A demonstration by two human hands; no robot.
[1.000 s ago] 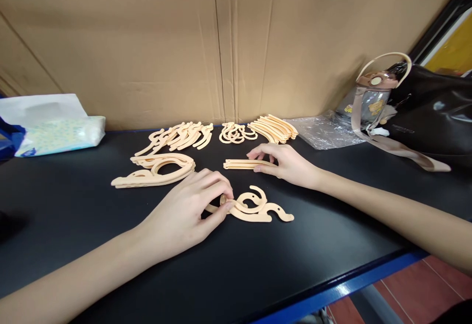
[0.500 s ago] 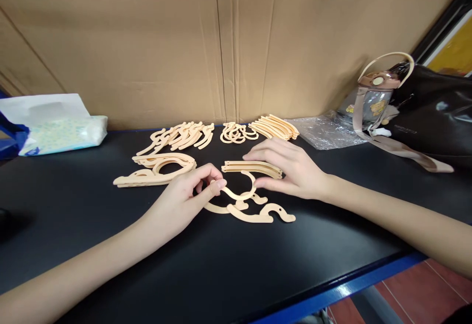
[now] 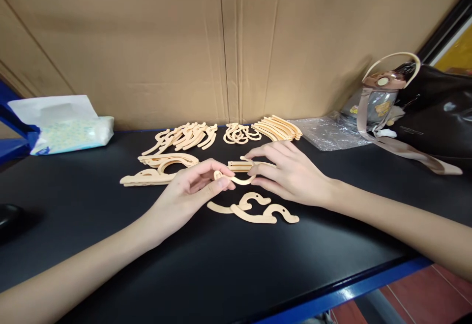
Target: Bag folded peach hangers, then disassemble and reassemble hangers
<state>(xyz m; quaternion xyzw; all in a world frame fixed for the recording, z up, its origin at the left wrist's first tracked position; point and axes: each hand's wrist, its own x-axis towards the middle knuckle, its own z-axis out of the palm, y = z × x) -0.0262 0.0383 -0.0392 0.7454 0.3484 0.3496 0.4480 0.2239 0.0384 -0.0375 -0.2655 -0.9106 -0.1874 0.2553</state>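
Between my two hands is a curved beige hook (image 3: 241, 181), held just above the black table. My left hand (image 3: 188, 186) pinches its left end between thumb and fingers. The fingers of my right hand (image 3: 291, 174) are closed at the hook's other, bent end. Behind the hook, partly covered by my right hand, lie slim beige bars (image 3: 238, 168). In front of my hands, two wavy arm pieces (image 3: 254, 219) with curled, holed ends lie flat and overlap. Left of my left hand is a stack of joined beige hanger parts (image 3: 145, 180), partly hidden by that hand.
Along the back lie piles of wavy arms (image 3: 191, 136), loose hooks (image 3: 239, 133) and slim bars (image 3: 278, 128), before a cardboard wall (image 3: 147, 44). A wipes pack (image 3: 73, 134) stands at left. Clear plastic (image 3: 328, 132), a strapped bottle (image 3: 379, 103) and a black bag (image 3: 435, 117) fill the right.
The hook has been lifted from over the wavy arms and turned. My right hand has moved from beside the bars onto its bent end. The view has shifted slightly.
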